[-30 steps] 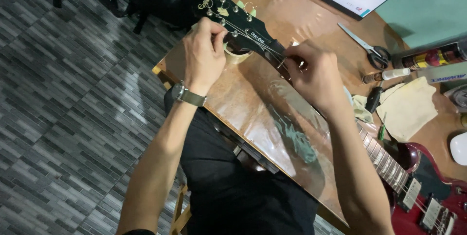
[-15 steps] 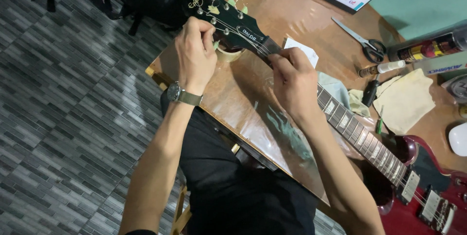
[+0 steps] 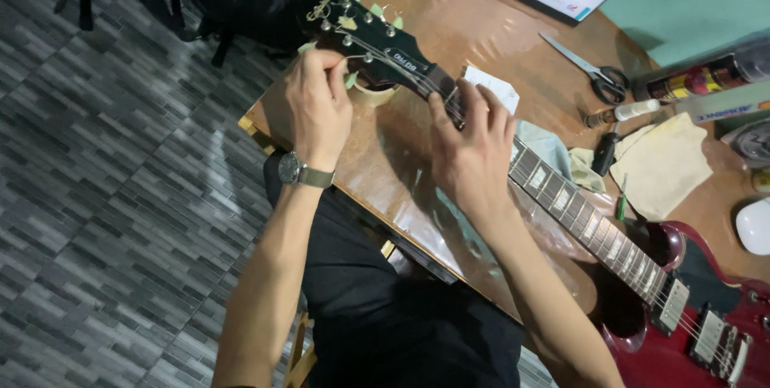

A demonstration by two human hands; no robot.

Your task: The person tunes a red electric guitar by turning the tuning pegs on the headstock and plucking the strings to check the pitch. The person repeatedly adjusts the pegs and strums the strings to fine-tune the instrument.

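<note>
Red guitar (image 3: 706, 332) lies across the wooden surface (image 3: 497, 27), headstock (image 3: 365, 43) propped on a tape roll (image 3: 373, 95); left hand (image 3: 318, 107) pinches a tuner, right hand (image 3: 469, 147) presses strings at the nut.

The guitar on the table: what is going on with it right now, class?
A person seated at a wooden table works on a red electric guitar lying across it. The left hand is at the black headstock, fingers by the tuning pegs. The right hand presses on the strings at the top of the neck. Scissors, a yellow cloth and bottles lie beside the guitar, untouched.
</note>
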